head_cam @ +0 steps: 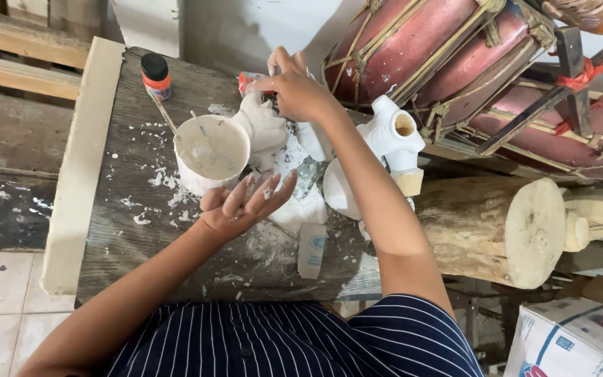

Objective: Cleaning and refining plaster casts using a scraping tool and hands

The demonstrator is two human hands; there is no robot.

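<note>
Nearest the camera, the person's striped shirt (pixel 294 342) is filling the bottom edge, both bare forearms reaching out from it over the counter (pixel 127 230), a dark weathered board dusted with white flakes. The left hand (pixel 242 202) is hovering palm up just in front of the cup (pixel 211 153), fingers spread and released, grasping nothing, with pale smears showing on the fingertips. The cup, white and crusted, is sitting near the middle of the counter holding a pale paste, and a thin stick (pixel 165 117) is leaning out of it toward the far left. Just right of the cup, a white figure (pixel 263 126) is lying among more white cast pieces (pixel 343 188) and crumbs. The right hand (pixel 298 87) is reaching past them, fingers pinched at the figure's far top beside something small and red; whether it is grasping the figure or only pressing on it, I cannot tell. Farther back, a small bottle (pixel 155 75) with a black cap is standing near the counter's far edge. To the right, a log (pixel 497 230) is lying on its side, and red drums (pixel 455 63) are resting behind it.

As I judge it, the left hand is sitting close enough to the cup to knock it over and spill the paste. The pieces crowding under the right forearm could be swept off the counter's edge.
</note>
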